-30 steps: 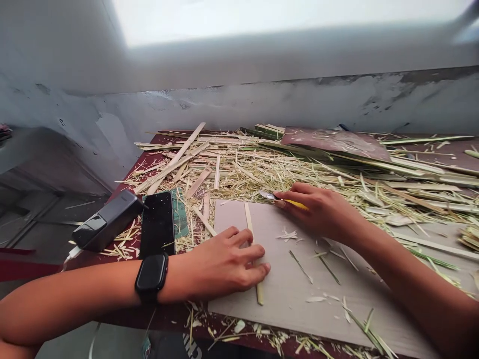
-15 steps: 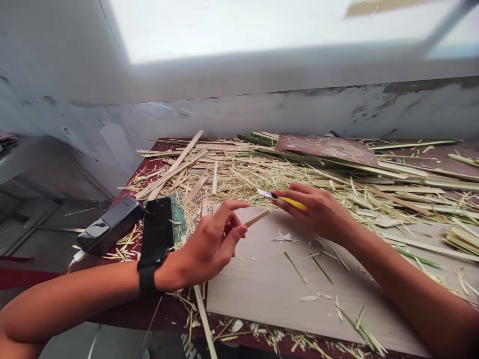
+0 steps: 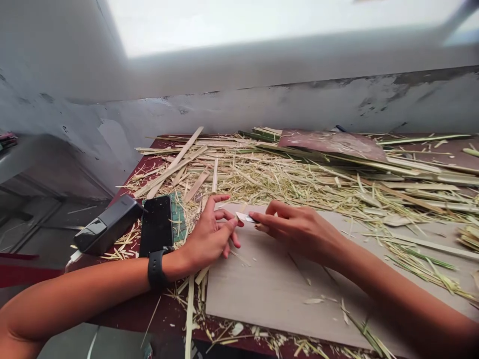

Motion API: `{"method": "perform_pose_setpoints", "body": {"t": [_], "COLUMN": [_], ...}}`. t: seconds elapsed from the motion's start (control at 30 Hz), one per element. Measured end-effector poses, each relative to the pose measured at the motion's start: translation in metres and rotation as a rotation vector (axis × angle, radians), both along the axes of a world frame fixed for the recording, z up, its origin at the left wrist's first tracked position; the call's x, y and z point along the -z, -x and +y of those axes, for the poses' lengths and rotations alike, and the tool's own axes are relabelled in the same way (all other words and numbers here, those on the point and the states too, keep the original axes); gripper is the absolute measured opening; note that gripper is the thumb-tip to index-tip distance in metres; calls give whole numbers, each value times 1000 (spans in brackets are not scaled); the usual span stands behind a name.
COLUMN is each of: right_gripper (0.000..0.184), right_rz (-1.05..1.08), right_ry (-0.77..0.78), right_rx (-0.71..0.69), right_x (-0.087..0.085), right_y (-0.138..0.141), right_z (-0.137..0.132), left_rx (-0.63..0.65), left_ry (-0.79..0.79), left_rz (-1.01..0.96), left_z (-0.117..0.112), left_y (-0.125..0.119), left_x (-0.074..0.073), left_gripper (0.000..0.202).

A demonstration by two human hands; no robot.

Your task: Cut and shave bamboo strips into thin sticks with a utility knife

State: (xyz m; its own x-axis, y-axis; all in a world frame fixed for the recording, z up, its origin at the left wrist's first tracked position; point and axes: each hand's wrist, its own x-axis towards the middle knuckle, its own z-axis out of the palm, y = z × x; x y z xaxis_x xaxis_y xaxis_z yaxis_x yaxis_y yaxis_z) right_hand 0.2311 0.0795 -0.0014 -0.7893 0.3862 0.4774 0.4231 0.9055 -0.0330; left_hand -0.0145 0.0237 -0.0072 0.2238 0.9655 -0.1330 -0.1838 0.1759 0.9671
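My left hand (image 3: 215, 230), a dark watch on its wrist, is closed in a pinch above the left part of a pale board (image 3: 254, 294). The short bamboo strip in its fingers is almost wholly hidden now. My right hand (image 3: 290, 224) grips a craft knife (image 3: 246, 217), whose pale blade points left and lies close to my left thumb tip. The knife's yellow handle is covered by my fingers. I cannot tell whether the blade touches the strip. Thin shavings lie scattered on the board beneath both hands.
Bamboo strips and shavings (image 3: 243, 174) heap across the dark red table behind the board. A phone (image 3: 156, 224) lies on a green mat (image 3: 178, 219), left of the board. Beside it is a dark power bank (image 3: 108, 224) with a white cable. A wall rises behind.
My right hand has moved left and slightly down, bringing the knife blade to my left thumb. My left hand has turned, and the strip that stuck out of it is now mostly hidden.
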Motion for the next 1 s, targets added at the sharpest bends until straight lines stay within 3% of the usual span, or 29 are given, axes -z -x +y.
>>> {"method": "perform_pose_setpoints", "body": {"t": [0.3,0.43,0.53,0.67,0.8,1.0], "right_gripper": [33,35,33,30,32,38], "right_rz": [-51,-123,-47,93,51,50], "right_ry": [-75,-134,-157,-45,-38,-27], "right_rx": [68,248,344,229,87,44], "right_x": [0,1,0,-2,-3,-4], "right_y": [3,-18,-29,-14,7,7], "right_z": [-4,16,28,17,-1,-3], "left_rx": [-40,-35,-17,-14,30,134], "left_ry": [-20,-3,16,56,17,13], "left_rz": [-34,-30,-30,-18,-35,-63], "left_z": [0,-5,-8,-8,-7,-10], "left_y": [-2,-2,-4,-5,-5,-4], "left_x": [-1,-1,-2,-3,-5,-4], "left_gripper": [35,35,34,36,38,42]}}
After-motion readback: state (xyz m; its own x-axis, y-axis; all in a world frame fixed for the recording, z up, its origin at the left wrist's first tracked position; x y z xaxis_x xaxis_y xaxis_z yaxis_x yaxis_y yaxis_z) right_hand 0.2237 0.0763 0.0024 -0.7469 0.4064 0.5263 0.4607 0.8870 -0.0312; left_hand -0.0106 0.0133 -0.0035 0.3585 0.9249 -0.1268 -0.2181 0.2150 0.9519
